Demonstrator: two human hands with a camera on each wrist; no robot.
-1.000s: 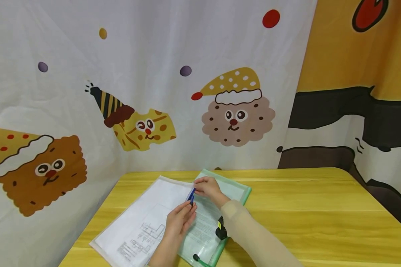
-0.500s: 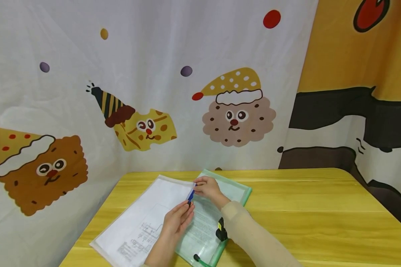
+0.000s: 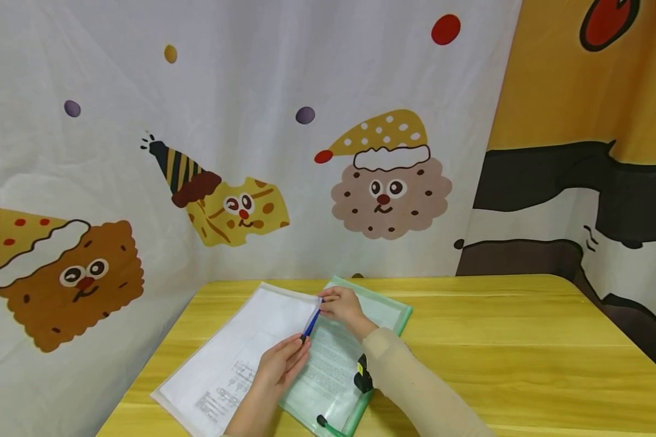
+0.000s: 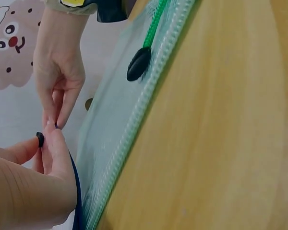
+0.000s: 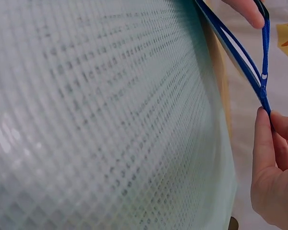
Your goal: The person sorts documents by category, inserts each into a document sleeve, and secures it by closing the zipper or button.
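A clear zip document bag (image 3: 276, 315) holding white printed sheets lies at a slant, its blue zipper edge (image 5: 237, 55) facing right. My right hand (image 3: 341, 306) pinches the far end of that edge between thumb and fingers. My left hand (image 3: 277, 367), nearer me, pinches the black tip (image 4: 40, 139) of the zipper's blue pull cord (image 5: 266, 48). The cord runs taut to the slider, close to my right fingertips. In the right wrist view, the two blue strips stand apart below the slider, with white showing between them.
A green mesh zip bag (image 3: 379, 296) with a printed sheet inside lies partly under the first one. Its green cord (image 3: 333, 430) with a black tip (image 3: 321, 420) rests on top. Wooden tabletop (image 3: 497, 352) extends to the right, and a printed curtain (image 3: 251, 121) hangs behind.
My left hand has moved down and left, drawing the blue cord out straighter. The clear bag has shifted slightly; my right hand stays almost where it was, at the corner.
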